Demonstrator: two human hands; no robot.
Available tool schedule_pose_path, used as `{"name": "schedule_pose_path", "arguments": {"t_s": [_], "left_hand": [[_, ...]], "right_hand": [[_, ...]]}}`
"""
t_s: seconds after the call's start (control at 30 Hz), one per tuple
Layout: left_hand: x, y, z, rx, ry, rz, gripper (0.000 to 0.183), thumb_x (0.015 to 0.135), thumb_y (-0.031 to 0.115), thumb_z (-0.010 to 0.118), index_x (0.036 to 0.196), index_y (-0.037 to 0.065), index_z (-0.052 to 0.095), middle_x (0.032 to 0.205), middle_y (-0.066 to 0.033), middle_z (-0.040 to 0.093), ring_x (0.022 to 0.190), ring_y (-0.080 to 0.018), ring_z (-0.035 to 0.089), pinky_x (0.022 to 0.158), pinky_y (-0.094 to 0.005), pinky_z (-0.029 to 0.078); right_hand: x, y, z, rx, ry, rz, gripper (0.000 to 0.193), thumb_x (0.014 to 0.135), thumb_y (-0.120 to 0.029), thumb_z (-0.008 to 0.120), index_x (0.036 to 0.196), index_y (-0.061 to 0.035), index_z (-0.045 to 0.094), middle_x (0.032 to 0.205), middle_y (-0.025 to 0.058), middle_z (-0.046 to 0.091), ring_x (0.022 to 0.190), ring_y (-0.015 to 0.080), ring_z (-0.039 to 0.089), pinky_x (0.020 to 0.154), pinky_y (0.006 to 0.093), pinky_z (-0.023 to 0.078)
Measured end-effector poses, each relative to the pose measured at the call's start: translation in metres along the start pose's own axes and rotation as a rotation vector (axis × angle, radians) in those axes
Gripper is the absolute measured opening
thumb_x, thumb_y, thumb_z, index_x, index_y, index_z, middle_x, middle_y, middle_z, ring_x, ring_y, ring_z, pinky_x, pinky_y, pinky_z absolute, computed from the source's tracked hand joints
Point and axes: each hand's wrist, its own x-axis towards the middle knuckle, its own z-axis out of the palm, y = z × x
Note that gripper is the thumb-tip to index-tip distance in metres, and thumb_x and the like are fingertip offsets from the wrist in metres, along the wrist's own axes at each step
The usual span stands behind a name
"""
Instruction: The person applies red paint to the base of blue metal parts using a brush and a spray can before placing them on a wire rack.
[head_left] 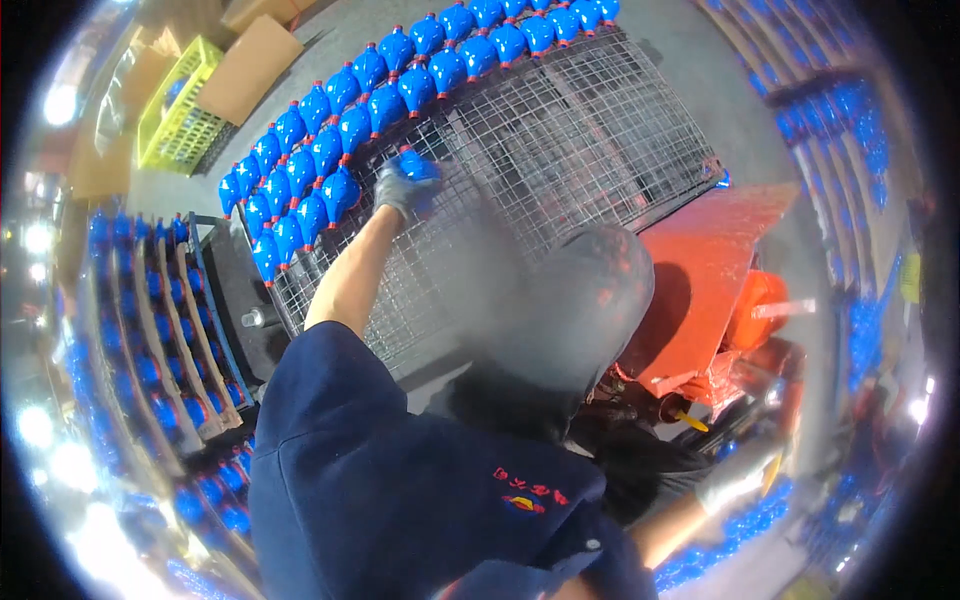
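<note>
My left hand [398, 192], in a grey-white glove, is closed around a glossy blue bulb-shaped piece [418, 166] with a red tip. It is over a wire-mesh rack [560, 140], just beside the rows of similar blue pieces [355, 127] with red ends along the rack's far and left edges. Low on the right, my right hand [735, 478], also in a pale glove, is beside a yellow sliver of something [771, 472]. Its fingers are blurred, so I cannot make out whether they hold anything.
Right of the rack stands a red sheet-metal guard [700, 275] with a round orange part [757, 310]. Stacked trays of blue pieces [165, 330] stand on the left, others [830, 140] at right. A yellow crate [180, 110] and cardboard [250, 70] lie far left.
</note>
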Motion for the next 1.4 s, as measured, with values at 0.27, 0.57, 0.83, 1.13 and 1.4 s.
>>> {"name": "schedule_pose_path", "arguments": {"t_s": [0.27,0.57,0.83,1.13,1.4], "left_hand": [[0.063,-0.059,-0.039,0.621,0.189,-0.062,0.093,0.064,0.033,0.091,0.144,0.016,0.046,0.143,-0.0159,0.053,0.135,-0.0421,0.048,0.111,-0.0498,0.045],[0.098,-0.088,-0.023,0.878,0.440,0.384,0.091,0.072,0.050,0.084,0.147,0.013,0.048,0.149,-0.0164,0.049,0.138,-0.0378,0.045,0.113,-0.0483,0.041],[0.045,-0.049,0.021,0.784,0.267,0.544,0.072,0.081,0.050,0.078,0.134,0.004,0.062,0.131,-0.0214,0.064,0.122,-0.0388,0.059,0.104,-0.0471,0.047],[-0.020,0.042,-0.014,0.719,0.307,0.767,0.072,0.079,0.045,0.084,0.131,0.000,0.062,0.127,-0.0221,0.066,0.115,-0.0367,0.063,0.100,-0.0453,0.051],[-0.055,0.127,-0.061,0.568,0.326,0.974,0.073,0.077,0.040,0.089,0.129,-0.004,0.062,0.122,-0.0227,0.067,0.109,-0.0348,0.066,0.096,-0.0438,0.054]], "right_hand": [[0.043,0.080,0.003,-0.381,-0.039,-0.259,0.030,0.108,-0.016,0.051,0.127,0.0071,0.057,0.117,0.0207,0.064,0.096,0.0272,0.062,0.093,0.0390,0.050],[0.031,0.016,-0.021,-0.127,0.066,-0.304,0.022,0.100,-0.017,0.058,0.112,-0.0014,0.067,0.095,0.0145,0.067,0.088,0.0247,0.062,0.084,0.0361,0.050],[0.029,-0.007,-0.115,-0.222,0.281,-0.631,0.038,0.078,0.002,0.076,0.114,-0.0109,0.073,0.085,0.0108,0.065,0.080,0.0301,0.063,0.072,0.0359,0.051],[-0.080,0.244,-0.268,-0.040,0.481,-0.035,0.030,0.084,-0.002,0.068,0.109,-0.0156,0.077,0.087,0.0066,0.067,0.084,0.0235,0.066,0.075,0.0328,0.053],[-0.225,0.417,-0.410,-1.346,0.084,0.547,0.027,0.090,-0.019,0.058,0.112,-0.0279,0.071,0.109,0.0099,0.072,0.112,0.0330,0.063,0.092,0.0517,0.046]]}}
